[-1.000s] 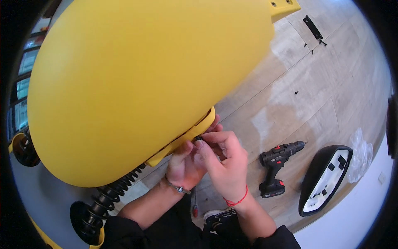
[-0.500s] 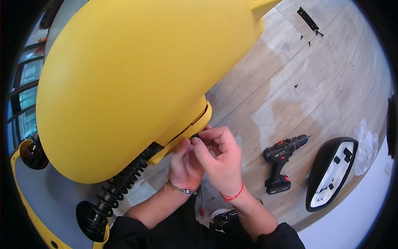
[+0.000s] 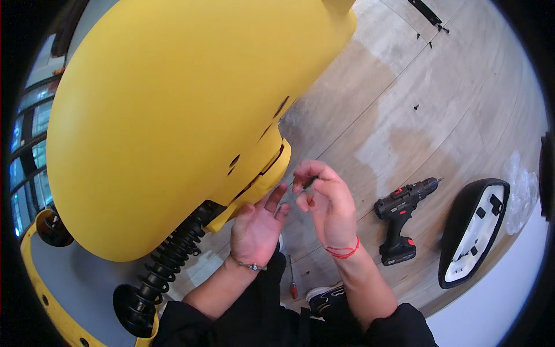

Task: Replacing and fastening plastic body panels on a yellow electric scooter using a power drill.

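Though drill point(image 3: 399, 208) markings blur, the left hand point(image 3: 256, 233) spreads empty while the right hand point(image 3: 332, 211) pinches something dark point(image 3: 310, 183).

From my remote view, a small dark piece point(image 3: 310, 183), too blurred to make out, sits in the curled right fingers point(image 3: 317, 166). I see the big, rounded yellow cover point(image 3: 173, 115) beside a slanted yellow strip point(image 3: 254, 194), a dark slit along it.
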`<action>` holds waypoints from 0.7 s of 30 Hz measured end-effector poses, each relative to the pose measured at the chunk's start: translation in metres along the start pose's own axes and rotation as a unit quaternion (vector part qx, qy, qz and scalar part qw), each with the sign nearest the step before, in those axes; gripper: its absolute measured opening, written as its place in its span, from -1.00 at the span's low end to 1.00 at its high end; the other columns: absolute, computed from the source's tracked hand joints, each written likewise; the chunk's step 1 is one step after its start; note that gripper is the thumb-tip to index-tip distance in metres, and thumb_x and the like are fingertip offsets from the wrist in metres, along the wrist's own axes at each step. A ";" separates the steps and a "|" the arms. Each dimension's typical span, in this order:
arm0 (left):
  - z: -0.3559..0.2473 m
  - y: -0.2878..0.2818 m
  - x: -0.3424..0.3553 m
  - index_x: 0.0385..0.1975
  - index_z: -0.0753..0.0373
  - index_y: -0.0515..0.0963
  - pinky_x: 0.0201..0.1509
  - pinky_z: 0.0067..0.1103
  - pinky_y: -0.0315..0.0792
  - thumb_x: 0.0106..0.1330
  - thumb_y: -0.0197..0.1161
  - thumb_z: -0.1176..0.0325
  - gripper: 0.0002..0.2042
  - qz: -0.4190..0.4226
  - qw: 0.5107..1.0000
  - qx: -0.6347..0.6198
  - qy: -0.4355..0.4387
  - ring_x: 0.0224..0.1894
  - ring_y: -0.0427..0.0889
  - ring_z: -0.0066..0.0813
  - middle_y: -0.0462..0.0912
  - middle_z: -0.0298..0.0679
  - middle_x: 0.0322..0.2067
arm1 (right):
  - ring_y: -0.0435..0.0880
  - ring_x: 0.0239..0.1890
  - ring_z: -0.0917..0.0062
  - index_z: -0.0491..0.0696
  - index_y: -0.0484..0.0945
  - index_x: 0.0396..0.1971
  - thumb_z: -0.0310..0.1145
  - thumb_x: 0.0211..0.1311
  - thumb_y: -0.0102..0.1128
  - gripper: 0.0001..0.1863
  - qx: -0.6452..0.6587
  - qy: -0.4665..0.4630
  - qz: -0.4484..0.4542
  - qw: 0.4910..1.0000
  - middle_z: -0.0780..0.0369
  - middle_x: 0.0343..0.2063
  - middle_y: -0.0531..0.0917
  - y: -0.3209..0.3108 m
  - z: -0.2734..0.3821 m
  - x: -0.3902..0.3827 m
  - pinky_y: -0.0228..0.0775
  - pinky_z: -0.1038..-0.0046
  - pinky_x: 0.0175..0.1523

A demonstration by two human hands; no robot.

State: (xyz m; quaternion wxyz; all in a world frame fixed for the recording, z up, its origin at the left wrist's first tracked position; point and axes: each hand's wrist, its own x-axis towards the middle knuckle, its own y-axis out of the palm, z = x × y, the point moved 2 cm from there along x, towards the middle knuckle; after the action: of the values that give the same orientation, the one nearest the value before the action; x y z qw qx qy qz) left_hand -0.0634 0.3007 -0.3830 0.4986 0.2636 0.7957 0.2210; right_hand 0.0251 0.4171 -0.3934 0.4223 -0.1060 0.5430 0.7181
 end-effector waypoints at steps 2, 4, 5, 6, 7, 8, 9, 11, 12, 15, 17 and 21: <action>-0.005 -0.013 -0.007 0.18 0.09 0.32 0.20 -0.37 0.23 0.14 0.30 0.13 -0.42 0.000 1.000 0.022 0.013 0.24 0.29 -0.36 0.39 -0.32 0.15 | 0.34 -0.34 0.62 -0.19 0.40 -0.03 -0.30 0.13 0.05 -0.59 -0.051 -0.013 -0.010 0.999 0.25 -0.26 0.42 0.008 -0.006 0.002 0.18 0.60 -0.30; -0.011 -0.019 -0.013 0.18 0.07 0.31 0.21 -0.35 0.21 0.13 0.31 0.12 -0.41 -0.001 0.999 0.042 0.021 0.25 0.28 -0.37 0.38 -0.33 0.17 | 0.32 -0.37 0.69 -0.20 0.33 0.11 -0.25 0.05 0.29 -0.38 -0.258 -0.121 -0.021 0.958 0.24 -0.18 0.45 0.018 -0.014 0.003 0.21 0.64 -0.28; -0.014 -0.019 -0.015 0.19 0.05 0.31 0.21 -0.35 0.20 0.13 0.31 0.11 -0.40 -0.002 0.998 0.060 0.036 0.27 0.25 -0.38 0.35 -0.33 0.19 | 0.32 -0.37 0.69 -0.20 0.33 0.11 -0.25 0.05 0.29 -0.38 -0.253 -0.119 -0.025 0.960 0.24 -0.18 0.45 0.022 -0.018 0.004 0.21 0.64 -0.28; -0.017 -0.021 -0.018 0.19 0.04 0.30 0.22 -0.34 0.19 0.13 0.31 0.11 -0.40 -0.003 0.996 0.078 0.052 0.28 0.23 -0.39 0.33 -0.34 0.22 | 0.31 -0.38 0.72 -0.20 0.30 0.15 -0.26 -0.01 0.36 -0.29 -0.302 -0.124 -0.024 0.945 0.25 -0.17 0.45 0.028 -0.019 0.006 0.20 0.67 -0.28; -0.022 -0.029 -0.020 0.21 0.03 0.29 0.22 -0.36 0.17 0.16 0.25 0.08 -0.41 0.021 0.995 0.081 0.049 0.30 0.20 -0.40 0.30 -0.35 0.24 | 0.29 -0.40 0.74 -0.20 0.26 0.18 -0.27 -0.07 0.43 -0.20 -0.349 -0.128 -0.021 0.928 0.25 -0.16 0.45 0.032 -0.019 0.009 0.20 0.70 -0.28; -0.029 -0.034 -0.025 0.21 0.03 0.29 0.22 -0.36 0.17 0.16 0.25 0.08 -0.41 0.017 0.995 0.088 0.047 0.30 0.20 -0.40 0.30 -0.35 0.24 | 0.29 -0.40 0.74 -0.20 0.26 0.18 -0.27 -0.07 0.43 -0.20 -0.341 -0.126 -0.022 0.931 0.25 -0.16 0.45 0.030 -0.019 0.011 0.20 0.70 -0.28; -0.035 -0.039 -0.031 0.20 0.03 0.29 0.21 -0.35 0.17 0.18 0.21 0.05 -0.43 -0.028 0.996 0.083 0.031 0.31 0.20 -0.40 0.31 -0.36 0.23 | 0.29 -0.41 0.75 -0.21 0.25 0.18 -0.24 -0.09 0.44 -0.18 -0.369 -0.111 -0.022 0.922 0.25 -0.15 0.45 0.026 -0.020 0.013 0.20 0.70 -0.28; -0.037 -0.052 -0.040 0.19 0.05 0.31 0.21 -0.31 0.16 0.23 0.07 0.00 -0.47 -0.102 0.992 0.075 0.013 0.31 0.19 -0.42 0.33 -0.38 0.21 | 0.28 -0.42 0.76 -0.22 0.25 0.17 -0.22 -0.11 0.46 -0.16 -0.399 -0.092 -0.027 0.912 0.25 -0.15 0.45 0.019 -0.024 0.018 0.20 0.71 -0.28; -0.040 -0.061 -0.045 0.19 0.05 0.31 0.21 -0.31 0.16 0.23 0.07 0.00 -0.47 -0.105 0.991 0.078 0.010 0.31 0.19 -0.42 0.33 -0.38 0.21 | 0.29 -0.41 0.77 -0.23 0.25 0.16 -0.23 -0.13 0.47 -0.16 -0.314 -0.040 0.007 0.949 0.24 -0.14 0.44 0.016 -0.030 0.022 0.21 0.70 -0.28; -0.049 -0.077 -0.051 0.19 0.04 0.31 0.19 -0.27 0.18 0.23 0.07 0.01 -0.47 -0.083 0.992 -0.096 0.012 0.30 0.22 -0.46 0.33 -0.36 0.21 | 0.30 -0.37 0.77 -0.24 0.24 0.14 -0.27 -0.15 0.48 -0.16 -0.217 -0.011 0.051 0.975 0.23 -0.09 0.44 0.014 -0.053 0.025 0.23 0.68 -0.25; -0.046 -0.066 -0.049 0.21 0.06 0.28 0.20 -0.29 0.18 0.13 0.20 0.05 -0.39 -0.082 0.992 -0.092 -0.010 0.30 0.22 -0.46 0.33 -0.36 0.22 | 0.39 -0.22 0.72 -0.24 0.19 0.16 -0.35 -0.12 0.47 -0.16 -0.195 -0.041 0.067 0.978 0.21 0.00 0.43 0.015 -0.059 0.024 0.27 0.66 -0.12; -0.049 -0.067 -0.052 0.23 0.02 0.25 0.20 -0.22 0.19 0.17 0.14 -0.06 -0.38 -0.039 0.998 -0.031 -0.035 0.32 0.17 -0.43 0.30 -0.34 0.23 | 0.41 -0.07 0.66 -0.25 0.19 0.16 -0.36 -0.08 0.44 -0.20 -0.151 -0.056 0.112 0.981 0.21 0.01 0.43 0.019 -0.060 0.024 0.27 0.65 0.00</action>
State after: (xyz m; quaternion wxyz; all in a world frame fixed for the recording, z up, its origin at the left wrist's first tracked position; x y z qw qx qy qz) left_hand -0.1024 0.2117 -0.3687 0.5419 0.2243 0.7803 0.2172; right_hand -0.0222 0.3761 -0.4180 0.3483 -0.0670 0.4124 0.8391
